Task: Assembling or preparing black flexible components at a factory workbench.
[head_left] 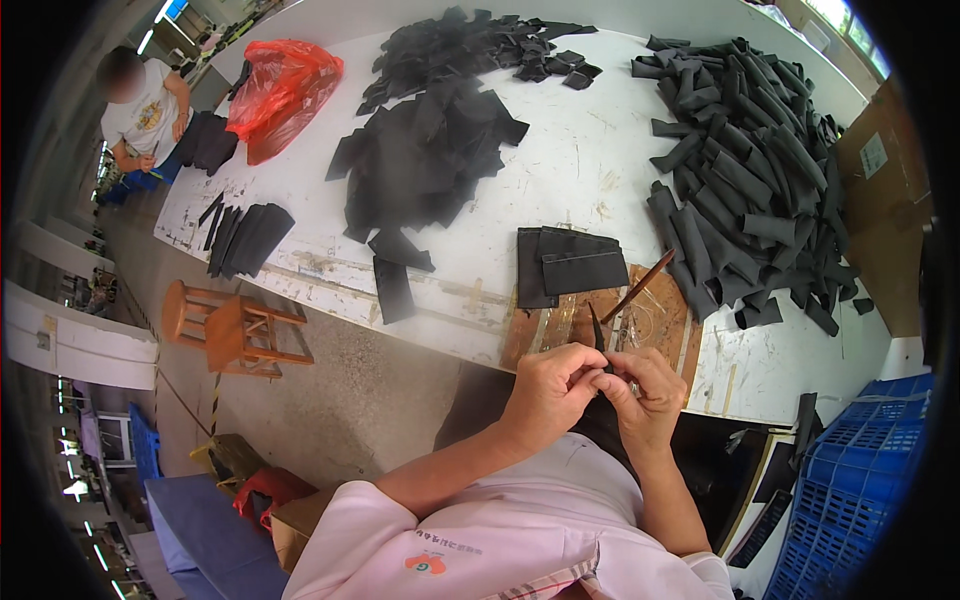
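Note:
My left hand (550,392) and my right hand (648,398) meet at the table's near edge. Both pinch a black fabric piece (598,328), seen edge-on as a narrow strip rising above the fingers. The rest of it is hidden behind my fingers. Just beyond lies a brown wooden board (682,345) with clear threads or film on it. A thin reddish-brown stick (640,284) slants over the board. Flat black fabric pieces (580,262) with a pale stitched line overlap at the board's far edge.
Rolled black fabric pieces (745,180) are heaped at the right, beside a cardboard box (885,200). Loose black pieces (420,150) cover the table's middle. A red plastic bag (285,95) lies far left; another person (145,110) stands beyond. Blue crates (850,480) stand lower right, wooden stools (235,330) left.

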A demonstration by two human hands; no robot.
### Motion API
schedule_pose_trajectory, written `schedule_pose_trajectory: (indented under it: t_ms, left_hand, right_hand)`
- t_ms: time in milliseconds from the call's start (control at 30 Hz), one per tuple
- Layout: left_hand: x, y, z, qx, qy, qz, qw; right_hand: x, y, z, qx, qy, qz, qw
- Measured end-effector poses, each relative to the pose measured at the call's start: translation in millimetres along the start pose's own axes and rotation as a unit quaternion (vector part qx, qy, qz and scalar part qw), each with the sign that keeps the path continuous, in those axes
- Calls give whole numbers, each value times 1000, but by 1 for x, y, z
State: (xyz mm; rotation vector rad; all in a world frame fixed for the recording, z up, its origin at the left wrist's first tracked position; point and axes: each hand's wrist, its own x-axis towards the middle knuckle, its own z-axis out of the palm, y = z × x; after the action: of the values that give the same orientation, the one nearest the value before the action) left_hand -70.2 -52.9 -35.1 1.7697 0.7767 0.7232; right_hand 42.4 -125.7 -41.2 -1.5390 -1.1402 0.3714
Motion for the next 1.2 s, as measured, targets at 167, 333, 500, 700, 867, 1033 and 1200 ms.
schedule_pose_trajectory:
  t_ms: [167,333,500,700,867,1033,1200]
  left_hand:
    - [2,6,2,-12,2,13,1000]
    - [0,-4,-1,9,-6,13,1000]
    - [-3,-14,14,183,119,180,959]
    - [9,-1,8,-328,27,-201,922]
    - [19,7,-5,-516,-128,-260,806]
    - [11,-10,13,-116,35,-80,989]
    - [11,-10,4,-198,35,-134,970]
  right_hand:
    - [-9,-2,-2,38,42,15,998]
    - [-8,1,-2,51,-6,32,998]
    - [-7,10,5,-110,7,-90,990]
    - [-3,14,4,-117,49,-25,992]
    - [0,18,-11,363,-61,223,902]
    - [-9,21,-4,628,-104,365,679]
    - [-5,24,-4,520,-124,313,785]
